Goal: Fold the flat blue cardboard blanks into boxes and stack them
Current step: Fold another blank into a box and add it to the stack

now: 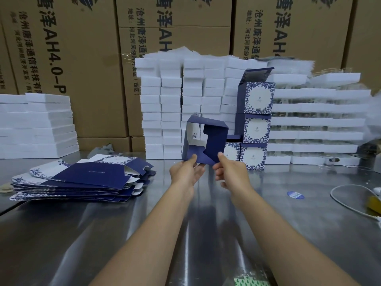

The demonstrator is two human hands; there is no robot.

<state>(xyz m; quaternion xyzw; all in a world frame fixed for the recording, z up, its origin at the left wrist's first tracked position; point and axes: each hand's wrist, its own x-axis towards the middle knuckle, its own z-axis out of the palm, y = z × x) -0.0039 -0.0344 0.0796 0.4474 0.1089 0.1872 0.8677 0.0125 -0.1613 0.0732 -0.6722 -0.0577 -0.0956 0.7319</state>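
Blue box, half folded, is held above the surface, just left of the stack of finished boxes. The left hand pinches its lower left corner with curled fingers; the right hand pinches the bottom flap. Flat blanks lie well left of that stack.

White foam slabs stacked on steel table, brown cartons behind; white cable, perhaps charger lead, right.
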